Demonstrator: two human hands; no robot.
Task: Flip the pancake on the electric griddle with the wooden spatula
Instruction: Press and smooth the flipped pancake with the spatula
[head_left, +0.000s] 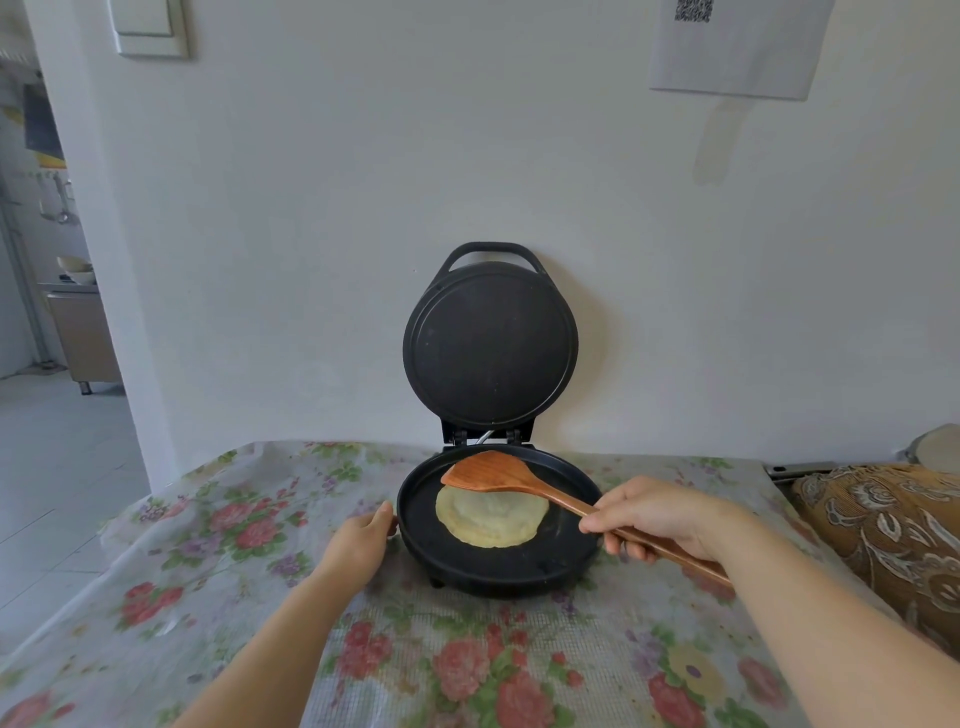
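Observation:
A black round electric griddle (467, 564) stands open on the table, its lid (490, 343) upright against the wall. A pale yellow pancake (491, 519) lies flat on the plate, slightly left of centre. My right hand (660, 514) grips the handle of the wooden spatula (491, 473), whose blade hovers over the pancake's far edge. My left hand (361, 540) rests against the griddle's left rim with fingers curled on it.
The table carries a floral cloth (218, 545) under a clear cover. A brown patterned cushion (893, 530) lies at the right edge. The white wall stands right behind the lid. A doorway opens at the left onto a tiled floor.

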